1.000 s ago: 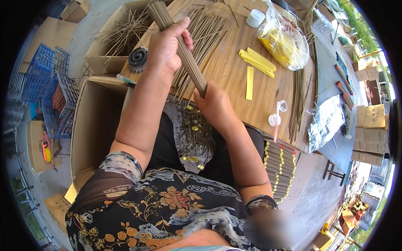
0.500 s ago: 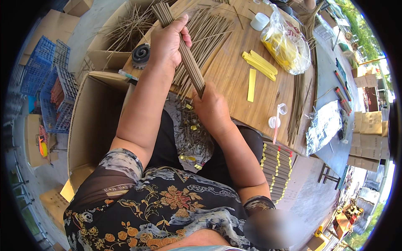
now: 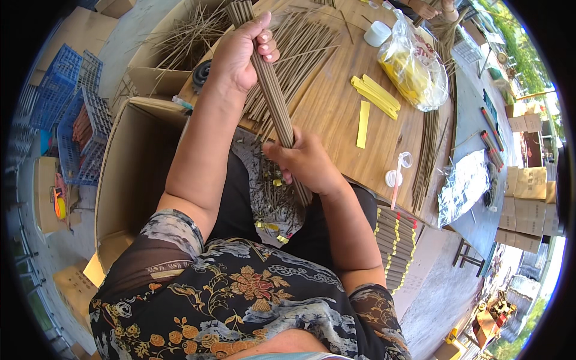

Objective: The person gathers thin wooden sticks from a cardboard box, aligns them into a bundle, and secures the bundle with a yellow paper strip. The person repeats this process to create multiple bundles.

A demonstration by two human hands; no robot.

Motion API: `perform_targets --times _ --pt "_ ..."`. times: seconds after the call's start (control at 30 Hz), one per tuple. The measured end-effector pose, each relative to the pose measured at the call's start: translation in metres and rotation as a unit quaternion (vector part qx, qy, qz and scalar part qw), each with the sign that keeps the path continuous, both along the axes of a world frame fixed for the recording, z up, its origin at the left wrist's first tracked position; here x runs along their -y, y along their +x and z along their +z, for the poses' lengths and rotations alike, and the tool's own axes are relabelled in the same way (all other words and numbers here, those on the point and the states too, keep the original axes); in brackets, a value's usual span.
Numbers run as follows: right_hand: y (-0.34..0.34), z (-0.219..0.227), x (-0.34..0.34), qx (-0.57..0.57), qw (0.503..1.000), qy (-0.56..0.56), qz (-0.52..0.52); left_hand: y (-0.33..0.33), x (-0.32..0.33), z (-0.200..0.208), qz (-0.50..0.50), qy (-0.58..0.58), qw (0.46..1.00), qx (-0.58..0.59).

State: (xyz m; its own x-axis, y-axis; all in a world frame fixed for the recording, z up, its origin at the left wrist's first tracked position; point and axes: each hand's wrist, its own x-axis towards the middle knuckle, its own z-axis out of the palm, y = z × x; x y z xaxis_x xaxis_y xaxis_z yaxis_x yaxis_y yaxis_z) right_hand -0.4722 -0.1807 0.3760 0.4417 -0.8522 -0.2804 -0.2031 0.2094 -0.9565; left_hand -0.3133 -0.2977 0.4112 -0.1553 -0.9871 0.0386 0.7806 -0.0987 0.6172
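A bundle of thin brown incense sticks (image 3: 273,93) slants between my hands over the table's near edge. My left hand (image 3: 237,60) is closed round its upper part, with the upper ends sticking out above the fist. Lower down, my right hand (image 3: 311,161) curls round the bundle, and the lower ends come out below it over my lap. Behind the bundle, many loose incense sticks (image 3: 309,48) lie on the wooden table (image 3: 327,108). Right of them are a pile of yellow strips (image 3: 377,97) and one single yellow strip (image 3: 363,125).
A clear bag of yellow strips (image 3: 414,72) and a white jar (image 3: 377,33) stand farther back. An open cardboard box (image 3: 141,174) is at my left. Tied bundles (image 3: 396,249) lie low at the right. Another person's hands (image 3: 427,9) show at the far edge.
The bundle's lower end now reaches below my right hand, whose thumb and fingers have shifted around it. My left hand keeps hold above. The other person's hands show more at the far edge.
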Motion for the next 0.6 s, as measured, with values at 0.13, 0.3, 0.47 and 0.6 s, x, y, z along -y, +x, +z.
perform_targets --times 0.13,0.3,0.47,0.6 --pt "-0.003 0.012 -0.004 0.089 0.989 0.109 0.041 0.002 -0.003 0.002 0.001 -0.013 1.0 -0.006" --pt "0.01 -0.007 -0.023 -0.271 0.907 -0.298 -0.121 -0.012 -0.022 0.017 0.167 0.048 0.974 0.147" --pt "0.007 0.022 -0.053 -0.081 0.994 -0.065 -0.022 0.009 -0.05 0.025 0.045 0.014 0.999 -0.003" --pt "0.003 0.032 -0.079 0.159 0.965 0.194 0.079 0.023 -0.074 0.02 -0.065 -0.058 0.991 -0.106"
